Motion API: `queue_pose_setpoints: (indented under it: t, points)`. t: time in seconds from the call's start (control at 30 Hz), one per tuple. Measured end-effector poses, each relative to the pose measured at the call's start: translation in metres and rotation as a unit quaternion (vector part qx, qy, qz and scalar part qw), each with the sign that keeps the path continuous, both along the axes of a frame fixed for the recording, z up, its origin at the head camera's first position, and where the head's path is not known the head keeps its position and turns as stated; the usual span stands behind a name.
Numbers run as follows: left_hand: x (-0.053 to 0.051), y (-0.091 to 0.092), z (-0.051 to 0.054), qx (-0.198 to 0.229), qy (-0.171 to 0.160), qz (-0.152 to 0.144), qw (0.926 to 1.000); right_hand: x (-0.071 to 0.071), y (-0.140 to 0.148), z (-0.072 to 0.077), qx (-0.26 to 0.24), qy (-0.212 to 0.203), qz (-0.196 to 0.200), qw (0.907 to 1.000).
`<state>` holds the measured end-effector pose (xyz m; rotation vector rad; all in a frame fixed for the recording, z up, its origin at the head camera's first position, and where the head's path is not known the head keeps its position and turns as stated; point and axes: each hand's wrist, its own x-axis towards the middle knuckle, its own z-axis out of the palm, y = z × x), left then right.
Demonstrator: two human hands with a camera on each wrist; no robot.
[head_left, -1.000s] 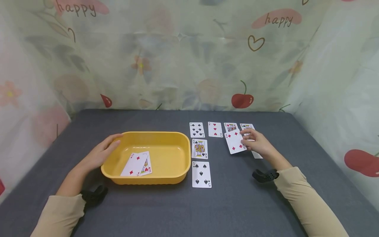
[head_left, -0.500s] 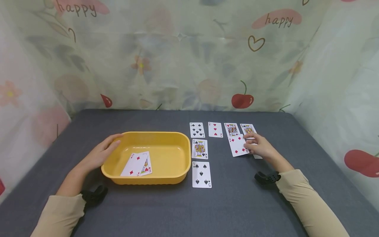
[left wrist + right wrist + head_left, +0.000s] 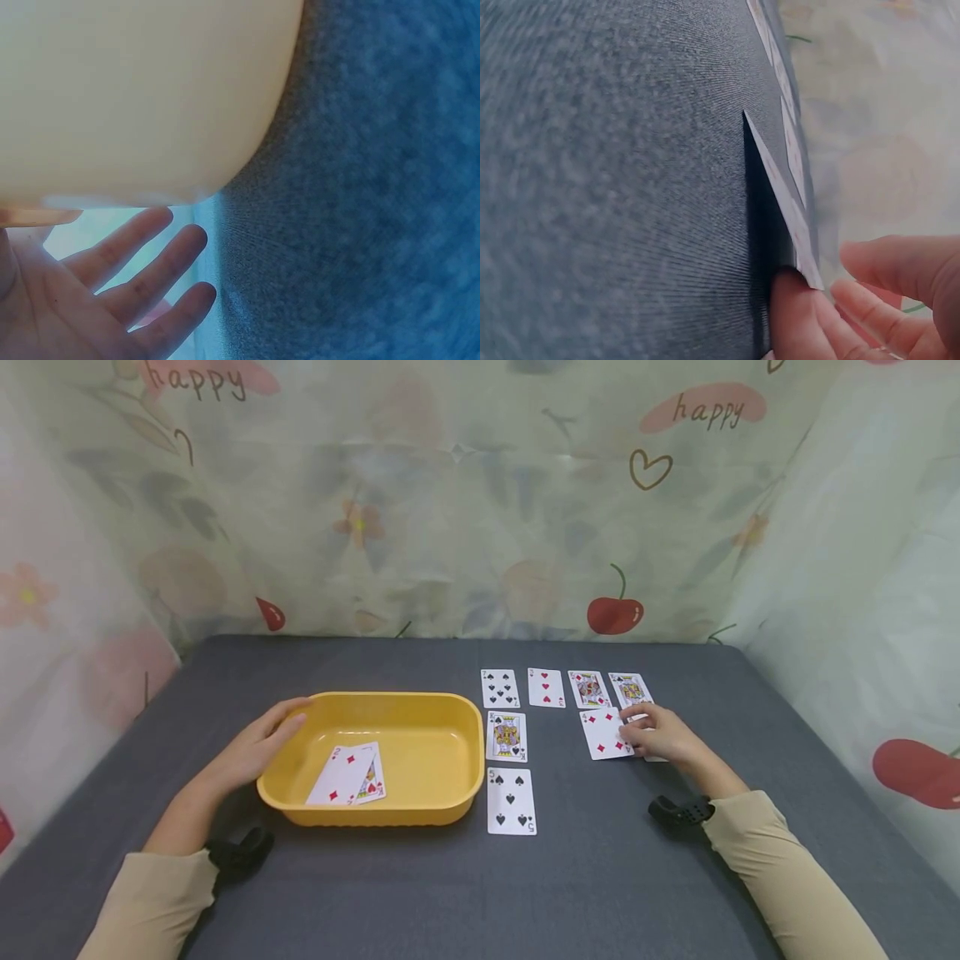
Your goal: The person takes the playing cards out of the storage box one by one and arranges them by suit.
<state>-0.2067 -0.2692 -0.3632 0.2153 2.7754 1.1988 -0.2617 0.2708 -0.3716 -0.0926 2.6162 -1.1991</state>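
Observation:
My right hand point(image 3: 663, 735) holds a diamonds playing card point(image 3: 602, 733) by its right edge. In the right wrist view that card point(image 3: 780, 199) tilts, one edge down near the cloth and the other raised at a finger. My left hand point(image 3: 255, 747) rests at the left end of a yellow plastic tub point(image 3: 405, 817). Its fingers point(image 3: 172, 259) are spread and fairly straight below the tub wall in the left wrist view. Inside the tub lie a two of diamonds point(image 3: 343, 775) and a partly covered red face card point(image 3: 372, 783).
Right of the tub a king of spades point(image 3: 506, 737) and a five of spades point(image 3: 512, 802) lie face up. A back row has a seven of spades point(image 3: 499, 688), a hearts card point(image 3: 546, 687) and two face cards. One card lies partly under my right hand. Patterned curtains point(image 3: 457, 527) enclose the dark cloth.
The diamonds card in my right hand has moved toward me, slightly right and lower, uncovering the diamonds face card in the back row. My left hand and the tub have stayed put.

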Motion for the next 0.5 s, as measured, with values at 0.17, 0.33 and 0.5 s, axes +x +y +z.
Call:
queue_pose_setpoints:
  t: [0.17,0.33,0.5]
  points:
    - [0.0,0.0,0.0,0.0,0.0,0.0,1.0,0.001,0.0,0.003,0.013,0.013,-0.002,0.9998]
    - [0.0,0.0,0.0,-0.005,-0.003,0.003,1.0,0.002,-0.002,0.008,0.043,0.02,-0.011,0.9988]
    - [0.0,0.0,0.0,-0.006,-0.002,0.004,1.0,0.003,-0.012,0.015,0.035,0.035,0.014,0.9987]
